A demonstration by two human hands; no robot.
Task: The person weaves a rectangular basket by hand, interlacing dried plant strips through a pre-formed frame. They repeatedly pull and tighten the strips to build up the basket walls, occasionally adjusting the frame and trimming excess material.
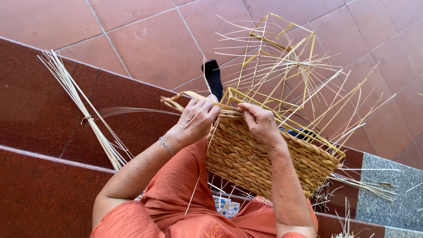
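Up on the person's lap sits the half-woven basket (264,158). Left hand (196,119) pinches the flat weaving strand (185,98), right hand (261,123) presses the top row; best keeps the strand taut and packs each turn snug against the yellow frame (282,66).

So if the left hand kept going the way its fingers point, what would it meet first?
Probably the right hand: the left hand points right along the woven basket rim, their fingertips nearly meeting over the strand; depth is unclear.
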